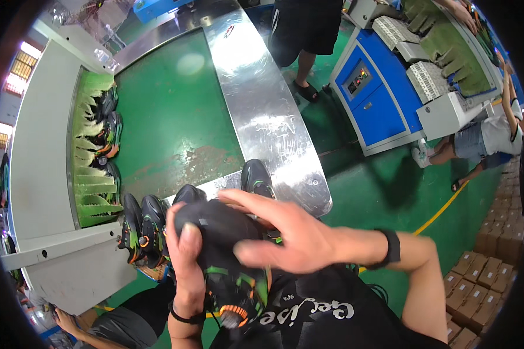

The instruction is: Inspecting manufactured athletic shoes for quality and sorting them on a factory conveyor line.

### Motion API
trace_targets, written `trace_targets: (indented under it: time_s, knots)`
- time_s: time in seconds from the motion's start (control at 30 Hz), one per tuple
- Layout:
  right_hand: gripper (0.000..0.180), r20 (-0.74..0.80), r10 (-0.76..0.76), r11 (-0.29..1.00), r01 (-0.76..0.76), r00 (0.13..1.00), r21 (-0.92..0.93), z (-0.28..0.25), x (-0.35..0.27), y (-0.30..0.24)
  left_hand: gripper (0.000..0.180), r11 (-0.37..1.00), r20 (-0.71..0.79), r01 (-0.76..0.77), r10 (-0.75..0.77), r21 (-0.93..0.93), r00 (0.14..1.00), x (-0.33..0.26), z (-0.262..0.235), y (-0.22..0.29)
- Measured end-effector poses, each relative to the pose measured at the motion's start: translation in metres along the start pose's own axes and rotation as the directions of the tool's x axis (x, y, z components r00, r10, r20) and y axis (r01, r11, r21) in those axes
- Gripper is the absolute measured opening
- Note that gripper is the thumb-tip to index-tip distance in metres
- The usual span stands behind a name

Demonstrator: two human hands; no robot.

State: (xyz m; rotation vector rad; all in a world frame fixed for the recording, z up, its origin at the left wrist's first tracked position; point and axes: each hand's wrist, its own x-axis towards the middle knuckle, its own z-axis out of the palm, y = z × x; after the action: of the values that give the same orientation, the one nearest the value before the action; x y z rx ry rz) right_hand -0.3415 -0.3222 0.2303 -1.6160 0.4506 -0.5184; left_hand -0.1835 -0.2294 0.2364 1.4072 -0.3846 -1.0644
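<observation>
A black shoe (222, 232) with green and orange trim and an orange-rimmed dial is held up in front of my chest, its toe pointing away from me. My left hand (186, 256) grips its left side, thumb along the upper. My right hand (300, 235), slightly blurred, closes over the right side near the toe, with fingers across the front and thumb on top. Just beyond my hands, another shoe (256, 177) stands on the steel table (262, 99). A similar shoe (189, 193) is partly hidden behind the held one. More matching shoes (142, 227) stand to the left.
On the left, a grey machine (46, 139) has green flaps (96, 195) with several shoes (110, 131) emerging. A blue machine (381, 99) stands at the far right. Stacked cartons (477, 288) fill the lower right. People stand beyond the table, at right and close at lower left.
</observation>
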Motion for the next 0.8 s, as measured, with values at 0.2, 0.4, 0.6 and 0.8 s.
trace_targets:
  time_s: [0.2,0.4,0.6,0.8]
  knots:
    - [0.1,-0.325,0.311,0.95,-0.295,0.893,0.098,-0.035,-0.066,0.069,0.062,0.978,0.076,0.207,-0.209,0.039,0.975,0.028,0.084,-0.081]
    - [0.081,-0.419,0.629,0.757,-0.392,0.655,0.523,-0.074,-0.073,0.19,0.068,0.936,0.474,0.326,-0.349,0.133,0.809,0.012,0.062,-0.16]
    - [0.071,-0.487,0.274,0.772,-0.492,0.829,-0.402,-0.067,-0.064,0.285,0.038,0.842,0.312,0.139,-0.34,0.522,0.887,-0.015,-0.009,-0.166]
    - [0.064,-0.606,0.505,0.578,-0.763,0.614,-0.29,-0.093,-0.085,0.245,0.036,0.814,0.245,0.0,-0.175,0.581,0.954,-0.012,-0.051,-0.163]
